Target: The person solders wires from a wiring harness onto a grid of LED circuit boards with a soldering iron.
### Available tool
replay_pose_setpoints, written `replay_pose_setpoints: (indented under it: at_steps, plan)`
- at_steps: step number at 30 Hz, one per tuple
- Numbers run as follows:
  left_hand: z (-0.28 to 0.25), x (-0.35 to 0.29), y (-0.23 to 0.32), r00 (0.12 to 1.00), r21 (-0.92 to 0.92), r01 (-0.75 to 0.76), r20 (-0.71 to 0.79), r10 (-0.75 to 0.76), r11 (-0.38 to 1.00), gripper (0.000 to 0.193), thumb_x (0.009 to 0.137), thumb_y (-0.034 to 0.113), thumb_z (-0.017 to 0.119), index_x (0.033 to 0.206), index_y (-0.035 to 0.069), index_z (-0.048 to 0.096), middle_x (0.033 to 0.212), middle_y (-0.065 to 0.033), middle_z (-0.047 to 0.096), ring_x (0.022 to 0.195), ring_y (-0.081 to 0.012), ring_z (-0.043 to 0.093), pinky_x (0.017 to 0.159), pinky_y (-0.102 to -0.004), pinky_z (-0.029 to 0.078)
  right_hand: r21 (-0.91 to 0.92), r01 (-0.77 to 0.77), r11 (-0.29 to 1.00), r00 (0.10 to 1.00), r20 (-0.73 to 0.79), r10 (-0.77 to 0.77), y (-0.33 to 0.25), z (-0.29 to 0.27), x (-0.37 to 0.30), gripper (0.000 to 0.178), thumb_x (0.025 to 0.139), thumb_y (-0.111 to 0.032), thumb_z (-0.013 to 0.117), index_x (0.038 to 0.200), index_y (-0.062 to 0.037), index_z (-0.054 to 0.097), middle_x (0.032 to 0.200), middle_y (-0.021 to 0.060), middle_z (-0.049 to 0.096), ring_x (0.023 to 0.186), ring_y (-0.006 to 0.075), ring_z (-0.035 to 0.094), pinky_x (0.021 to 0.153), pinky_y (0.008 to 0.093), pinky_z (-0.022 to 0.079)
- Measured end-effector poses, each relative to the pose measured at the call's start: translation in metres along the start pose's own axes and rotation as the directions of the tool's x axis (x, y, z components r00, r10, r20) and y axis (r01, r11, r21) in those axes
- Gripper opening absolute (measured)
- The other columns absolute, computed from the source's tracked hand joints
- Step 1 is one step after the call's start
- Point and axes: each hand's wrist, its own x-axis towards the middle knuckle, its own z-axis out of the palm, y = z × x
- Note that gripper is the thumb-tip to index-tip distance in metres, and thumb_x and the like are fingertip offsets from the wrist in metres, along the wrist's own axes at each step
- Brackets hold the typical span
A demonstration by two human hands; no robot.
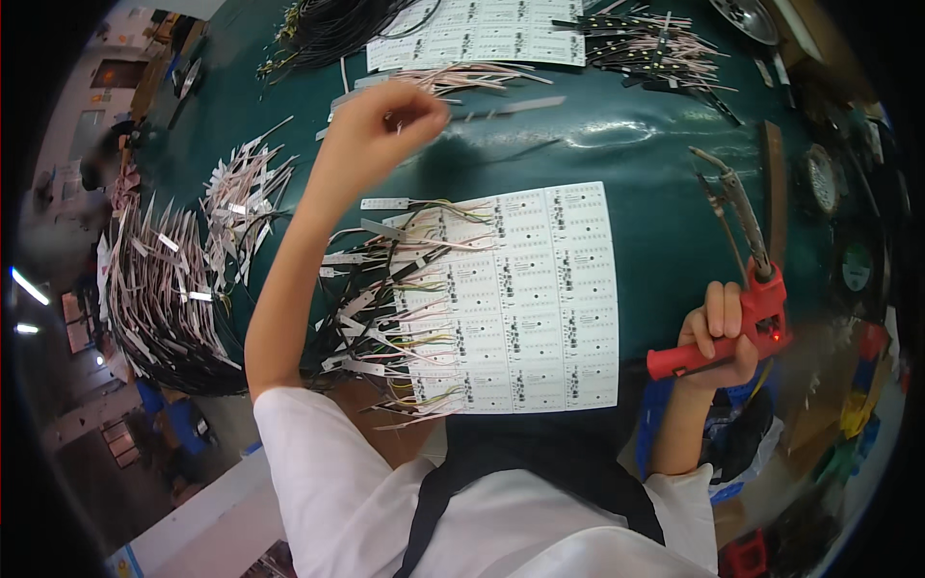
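A red soldering gun [747,313] sits gripped in the right hand [718,337], its tip raised just right of a white circuit panel [525,299] on the green table [636,154]. Beyond the panel, the left hand [381,125] pinches closed over loose wires [462,77]. More wire bundles [164,289] lie left of the panel.

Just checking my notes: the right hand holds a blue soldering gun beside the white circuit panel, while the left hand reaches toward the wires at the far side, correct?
Not quite: the soldering gun in the right hand is red, not blue, as the head view shows. The rest holds.
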Motion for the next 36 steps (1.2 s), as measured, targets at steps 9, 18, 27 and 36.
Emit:
replay_pose_setpoints:
  at_steps: [9, 18, 27, 36]
  plan:
    - [0.010, -0.046, -0.026, 0.995, 0.309, -0.085, -0.024, 0.097, 0.947, 0.008, 0.081, 0.006, 0.066, 0.088, 0.003, 0.065, 0.081, -0.0042, 0.057, 0.071, -0.0145, 0.056, 0.060, -0.0275, 0.043, -0.089, -0.032, 0.996, 0.999, 0.023, 0.034, 0.001, 0.004, 0.001, 0.069, 0.079, -0.007, 0.060, 0.137, 0.0037, 0.025, 0.081, 0.0091, 0.046, 0.076, 0.0164, 0.046, 0.053, 0.0208, 0.048]
    - [0.062, 0.046, 0.016, 0.960, -0.074, -0.270, -0.104, 0.261, 0.960, 0.014, 0.082, 0.013, 0.066, 0.090, 0.002, 0.067, 0.084, -0.0080, 0.063, 0.074, -0.0168, 0.062, 0.068, -0.0284, 0.050, 0.022, 0.011, 1.000, 0.997, 0.079, -0.013, 0.003, 0.005, 0.001, 0.078, 0.080, -0.003, 0.059, 0.145, -0.0006, 0.015, 0.081, 0.0067, 0.043, 0.076, 0.0142, 0.043, 0.055, 0.0218, 0.048]
    - [0.032, 0.101, -0.027, 0.887, 0.183, -0.340, -0.263, 0.379, 0.922, 0.016, 0.080, 0.011, 0.066, 0.095, 0.007, 0.068, 0.091, -0.0084, 0.066, 0.084, -0.0211, 0.064, 0.072, -0.0316, 0.051, 0.019, 0.028, 0.999, 0.999, 0.045, -0.029, 0.002, 0.004, -0.003, 0.077, 0.081, -0.003, 0.059, 0.144, 0.0009, 0.016, 0.081, 0.0072, 0.043, 0.076, 0.0143, 0.043, 0.056, 0.0214, 0.049]
    - [-0.083, 0.093, -0.115, 0.871, 0.842, 0.051, -0.301, 0.389, 0.537, 0.012, 0.084, 0.010, 0.055, 0.093, 0.007, 0.062, 0.086, -0.0121, 0.063, 0.079, -0.0296, 0.062, 0.070, -0.0397, 0.050, -0.052, 0.024, 0.998, 0.999, 0.026, -0.022, 0.003, 0.006, 0.000, 0.073, 0.079, -0.005, 0.060, 0.140, 0.0021, 0.021, 0.082, 0.0072, 0.043, 0.076, 0.0139, 0.042, 0.056, 0.0207, 0.049]
